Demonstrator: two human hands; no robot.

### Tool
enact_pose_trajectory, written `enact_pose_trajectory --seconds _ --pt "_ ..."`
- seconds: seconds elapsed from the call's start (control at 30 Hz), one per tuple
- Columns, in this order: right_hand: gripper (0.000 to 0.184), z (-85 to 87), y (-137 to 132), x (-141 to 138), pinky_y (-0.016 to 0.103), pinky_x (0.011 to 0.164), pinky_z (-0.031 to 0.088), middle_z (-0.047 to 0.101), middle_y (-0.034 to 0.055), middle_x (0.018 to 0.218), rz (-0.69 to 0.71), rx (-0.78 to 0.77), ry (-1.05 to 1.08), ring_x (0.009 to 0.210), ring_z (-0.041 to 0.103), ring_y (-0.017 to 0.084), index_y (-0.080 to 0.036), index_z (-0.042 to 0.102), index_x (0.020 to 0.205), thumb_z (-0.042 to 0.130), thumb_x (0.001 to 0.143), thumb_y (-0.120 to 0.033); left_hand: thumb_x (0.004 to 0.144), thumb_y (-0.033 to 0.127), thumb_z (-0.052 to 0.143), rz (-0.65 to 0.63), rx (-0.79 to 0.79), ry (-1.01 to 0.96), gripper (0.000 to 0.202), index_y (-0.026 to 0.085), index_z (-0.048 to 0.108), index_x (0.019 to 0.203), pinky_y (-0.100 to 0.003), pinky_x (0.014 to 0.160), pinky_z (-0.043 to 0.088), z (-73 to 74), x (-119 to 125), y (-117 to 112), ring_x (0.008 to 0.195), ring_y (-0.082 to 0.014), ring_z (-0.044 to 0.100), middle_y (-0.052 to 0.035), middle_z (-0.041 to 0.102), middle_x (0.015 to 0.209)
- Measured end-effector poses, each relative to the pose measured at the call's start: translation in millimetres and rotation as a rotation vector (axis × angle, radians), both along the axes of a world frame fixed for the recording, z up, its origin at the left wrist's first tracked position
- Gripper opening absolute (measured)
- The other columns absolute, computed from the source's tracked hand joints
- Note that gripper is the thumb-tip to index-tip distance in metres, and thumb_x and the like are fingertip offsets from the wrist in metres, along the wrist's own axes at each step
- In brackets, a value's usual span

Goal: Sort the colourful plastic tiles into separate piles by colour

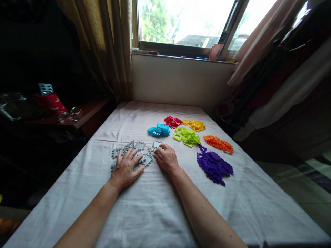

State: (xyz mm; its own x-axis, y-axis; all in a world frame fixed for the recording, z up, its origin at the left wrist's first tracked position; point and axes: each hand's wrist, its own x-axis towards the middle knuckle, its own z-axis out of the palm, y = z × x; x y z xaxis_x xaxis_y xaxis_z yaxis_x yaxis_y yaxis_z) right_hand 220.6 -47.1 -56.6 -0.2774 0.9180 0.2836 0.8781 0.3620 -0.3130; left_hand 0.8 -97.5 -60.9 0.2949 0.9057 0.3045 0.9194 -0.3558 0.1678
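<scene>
here, left hand [126,168] spread flat on the grey pieces [139,151] – right hand [167,157] fingers curled, touching their right edge, purple pile [214,166] right of them, blue pile [158,130] behind

In the middle of the frame the left hand [126,168] lies flat, fingers spread, on a scatter of grey interlocking pieces [141,145] on a white sheet [155,213]. Just to its right, the right hand [167,157] curls its fingers [160,148] onto the scatter's edge; whether they pinch a piece is unclear. Further right and up lie separate piles: blue [159,130], red [172,121], yellow [194,125], green [187,136], orange [218,143], and purple [214,165], the nearest.
</scene>
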Motion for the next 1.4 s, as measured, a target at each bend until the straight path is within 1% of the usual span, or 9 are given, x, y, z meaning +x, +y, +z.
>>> enact_pose_trajectory --seconds 0.2,0.37,0.5,0.67,0.77,0.9,1.07,1.2,1.4 --pt "0.018 -0.3 -4 6 0.028 0.083 0.042 0.07 0.0074 0.105 0.082 0.051 -0.037 0.096 0.061 0.019 -0.021 0.07 0.096 0.053 0.098 -0.027 0.09 0.042 0.055 0.028 0.145 -0.067 0.031 0.026 0.068 0.113 -0.064 0.117 0.022 -3.3 -1 2 0.133 -0.0321 0.051 -0.0089 0.063 0.137" --pt "0.026 9.0 3 32 0.025 0.077 0.039 0.071 0.0077 0.104 -0.212 0.032 0.041 0.093 0.063 0.017 -0.02 0.07 0.102 0.044 0.102 -0.027 0.092 0.043 0.05 -0.009 0.185 -0.11 0.033 0.024 0.067 0.114 -0.057 0.116 0.03 -10.4 -4 3 0.122 -0.0278 0.06 -0.0083 0.069 0.126" --pt "0.026 14.8 9 59 0.026 0.071 0.037 0.073 0.0078 0.101 -0.459 -0.098 0.066 0.09 0.065 0.018 -0.021 0.072 0.099 0.047 0.1 -0.028 0.092 0.043 0.05 -0.033 0.207 -0.126 0.034 0.024 0.066 0.115 -0.054 0.113 0.035 -11.2 -6 4 0.114 -0.0256 0.064 -0.0076 0.071 0.12" --pt "0.029 14.3 4 66 0.031 0.078 0.04 0.072 0.0122 0.107 -0.553 -0.092 0.009 0.098 0.063 0.024 -0.021 0.073 0.106 0.05 0.097 -0.036 0.092 0.041 0.05 -0.044 0.26 -0.137 0.033 0.024 0.066 0.116 -0.052 0.111 0.039 -11.7 -7 4 0.11 -0.0249 0.064 -0.0074 0.071 0.117" --pt "0.04 11.5 3 51 0.038 0.092 0.039 0.065 0.0164 0.126 -0.514 0.014 -0.011 0.115 0.057 0.029 -0.018 0.063 0.129 0.054 0.094 -0.036 0.093 0.039 0.049 -0.056 0.266 -0.146 0.033 0.024 0.067 0.117 -0.052 0.111 0.039 -13.6 -8 6 0.113 -0.0248 0.063 -0.0077 0.07 0.12" --pt "0.053 9.1 12 17 0.046 0.11 0.026 0.049 0.0122 0.15 -0.219 0.02 -0.072 0.139 0.037 0.03 -0.024 0.054 0.14 0.059 0.091 -0.039 0.095 0.036 0.045 -0.09 0.234 -0.137 0.035 0.025 0.067 0.118 -0.052 0.112 0.039 -16.9 -10 8 0.122 -0.0257 0.059 -0.0085 0.067 0.127" --pt "0.037 10.3 23 -8 0.047 0.108 0.026 0.062 0.0082 0.135 -0.101 -0.096 -0.116 0.132 0.043 0.028 -0.028 0.064 0.126 0.055 0.092 -0.04 0.094 0.038 0.046 -0.096 0.234 -0.129 0.034 0.025 0.067 0.119 -0.053 0.111 0.041 -21.1 -13 11 0.123 -0.0268 0.059 -0.0084 0.067 0.128" --pt "0.03 8.5 15 4 0.041 0.102 0.031 0.067 0.007 0.121 -0.134 -0.038 -0.03 0.12 0.05 0.025 -0.028 0.07 0.115 0.059 0.091 -0.04 0.094 0.037 0.05 -0.128 0.274 -0.17 0.031 0.025 0.065 0.117 -0.051 0.11 0.042 -21.9 -14 12 0.119 -0.0253 0.061 -0.0079 0.068 0.126" --pt "0.039 3.3 2 48 0.043 0.102 0.031 0.065 0.011 0.126 -0.457 0.043 0.08 0.12 0.05 0.028 -0.022 0.065 0.125 0.063 0.089 -0.036 0.093 0.036 0.051 -0.143 0.258 -0.286 0.043 0.025 0.053 0.135 -0.046 0.11 0.046 -16.8 -15 10 0.125 -0.0243 0.059 -0.0081 0.063 0.134"
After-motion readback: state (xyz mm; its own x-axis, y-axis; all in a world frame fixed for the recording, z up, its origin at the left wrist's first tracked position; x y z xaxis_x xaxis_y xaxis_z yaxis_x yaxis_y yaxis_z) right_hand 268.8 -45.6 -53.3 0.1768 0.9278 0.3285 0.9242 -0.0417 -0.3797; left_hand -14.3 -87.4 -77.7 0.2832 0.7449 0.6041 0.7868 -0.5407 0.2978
